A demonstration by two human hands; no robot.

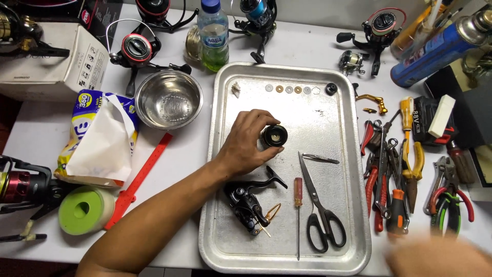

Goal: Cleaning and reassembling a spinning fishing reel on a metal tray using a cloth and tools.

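My left hand (247, 143) reaches over a metal tray (353, 205) and grips a small black round spool (275, 136) resting on it. Just below the hand lies a black fishing reel body (247, 201) with its handle arm. A red-handled screwdriver (298, 205), black-handled scissors (320, 210) and tweezers (320, 158) lie to the right on the tray. A row of small washers (289, 89) and a black cap (331, 88) sit along the tray's far edge. My right hand (438, 256) is a blur at the bottom right, over the table edge; its fingers cannot be made out.
Pliers, screwdrivers and wrenches (405, 174) lie right of the tray. A steel bowl (168, 99), tissue pack (97, 136), red ruler (138, 179) and green tape roll (84, 209) sit left. Several reels, a water bottle (212, 33), a blue spray can (435, 48) and a box (51, 61) line the back.
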